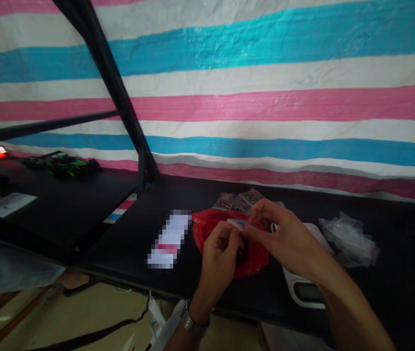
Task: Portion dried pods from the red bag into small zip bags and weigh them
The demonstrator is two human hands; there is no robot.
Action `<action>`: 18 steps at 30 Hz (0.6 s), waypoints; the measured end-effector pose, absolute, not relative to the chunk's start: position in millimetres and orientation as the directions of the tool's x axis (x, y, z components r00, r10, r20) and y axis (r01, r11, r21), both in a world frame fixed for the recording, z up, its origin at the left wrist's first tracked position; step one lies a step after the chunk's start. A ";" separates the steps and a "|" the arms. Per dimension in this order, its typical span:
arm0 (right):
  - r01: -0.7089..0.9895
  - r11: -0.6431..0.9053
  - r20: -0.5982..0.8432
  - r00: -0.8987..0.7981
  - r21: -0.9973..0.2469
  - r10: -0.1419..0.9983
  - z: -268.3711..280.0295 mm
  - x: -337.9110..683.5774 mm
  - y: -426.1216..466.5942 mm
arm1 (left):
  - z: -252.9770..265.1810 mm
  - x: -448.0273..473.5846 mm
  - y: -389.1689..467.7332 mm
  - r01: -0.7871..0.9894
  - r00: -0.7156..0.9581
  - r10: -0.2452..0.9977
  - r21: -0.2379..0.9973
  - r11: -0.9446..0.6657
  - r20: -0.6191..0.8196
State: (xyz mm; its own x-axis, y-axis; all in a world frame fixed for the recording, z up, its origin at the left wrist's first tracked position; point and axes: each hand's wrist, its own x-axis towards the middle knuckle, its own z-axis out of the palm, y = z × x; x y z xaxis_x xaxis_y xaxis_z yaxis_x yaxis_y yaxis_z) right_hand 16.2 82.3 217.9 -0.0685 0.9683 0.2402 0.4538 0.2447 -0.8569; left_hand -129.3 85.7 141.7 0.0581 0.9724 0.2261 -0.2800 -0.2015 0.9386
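A small clear plastic bag [237, 223] is between my two hands, above an open red plastic bag [207, 222]. The fingers and thumb of my left hand [219, 251] pinch its near side, and a watch is on that wrist. From the right, my right hand [284, 234] closes thumb and fingers at the bag's other edge. What the small bag contains is too small to tell. Dark contents show inside the red bag, partly hidden by my hands. Just behind lie small clear bags filled with brown bits [249, 198].
Under my right forearm sits a white digital scale [304, 295], partly covered. Several clear plastic bags [349, 241] are piled to its right. A pixelated white paper [170, 239] lies left of the red bag. A black frame post [119, 97] and green-black toy vehicle [70, 165] stand farther left.
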 end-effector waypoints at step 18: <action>0.593 0.046 0.134 0.105 -0.804 0.986 207.1 15.8 95.9 | 150.7 -146.3 86.9 -0.188 -0.075 0.952 0.934 -0.305 0.296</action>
